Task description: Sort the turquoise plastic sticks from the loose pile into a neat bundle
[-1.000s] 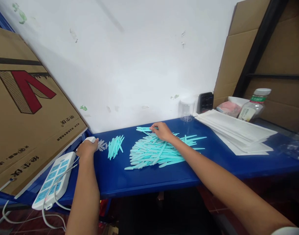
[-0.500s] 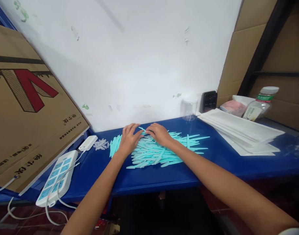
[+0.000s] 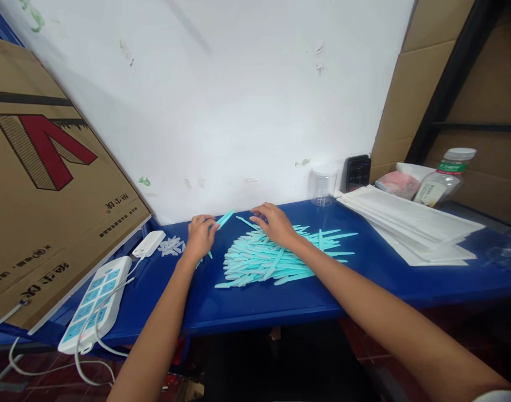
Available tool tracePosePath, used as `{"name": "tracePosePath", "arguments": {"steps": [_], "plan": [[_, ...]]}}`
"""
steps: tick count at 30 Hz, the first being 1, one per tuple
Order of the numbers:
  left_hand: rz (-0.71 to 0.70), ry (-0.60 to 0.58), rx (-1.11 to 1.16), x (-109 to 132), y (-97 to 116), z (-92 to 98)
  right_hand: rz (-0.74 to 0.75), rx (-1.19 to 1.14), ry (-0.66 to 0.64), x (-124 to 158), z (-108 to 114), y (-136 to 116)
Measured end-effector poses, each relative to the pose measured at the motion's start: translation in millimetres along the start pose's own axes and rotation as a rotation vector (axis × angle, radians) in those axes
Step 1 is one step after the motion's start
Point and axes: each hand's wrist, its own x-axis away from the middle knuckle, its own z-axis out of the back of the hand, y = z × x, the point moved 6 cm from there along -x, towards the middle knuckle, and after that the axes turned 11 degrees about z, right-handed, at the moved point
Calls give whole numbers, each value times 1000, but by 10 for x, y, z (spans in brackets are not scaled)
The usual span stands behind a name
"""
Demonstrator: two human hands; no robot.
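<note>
Slim turquoise plastic sticks [image 3: 263, 259], tapered like small knives, lie in a loose pile on the blue table. My left hand [image 3: 200, 237] is left of the pile, its fingers closed round a small bunch of turquoise sticks [image 3: 226, 218] that points up and right. A few more stick ends show under that hand; the rest there is hidden. My right hand [image 3: 275, 224] hovers at the pile's back edge, thumb and fingers curved and apart with nothing visible between them. A single stick [image 3: 247, 222] lies just left of its fingertips.
Small clear plastic pieces [image 3: 171, 246] lie left of my left hand, near a white adapter [image 3: 148, 244] and a power strip [image 3: 96, 304]. A clear jar [image 3: 323, 187], a black phone-like device [image 3: 358, 174], white sheets [image 3: 414, 223] and a bottle [image 3: 445, 178] stand at right.
My left hand has moved left, away from my right hand, and now holds a bunch of sticks. The small left group of sticks is largely out of sight. My right hand's fingers have parted.
</note>
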Motion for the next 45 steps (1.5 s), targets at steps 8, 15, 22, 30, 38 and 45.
{"name": "tracePosePath", "arguments": {"steps": [8,15,22,30,38,45], "plan": [[129,-129,-95,-85,-631,131,-39,43,14,3,31,113],[-151,-244,-87,-129,-259,70,-65,75,16,17,2,241],[-158,-430,-113,-92,-571,24,-83,71,19,33,-17,318],[-160,-493,-226,-171,-627,-43,-108,53,31,47,-20,377],[-191,-448,-288,-274,-643,-167,-107,42,65,63,-15,344],[-191,-307,-170,-293,-191,-19,-154,-10,256,-285,796,429]]}}
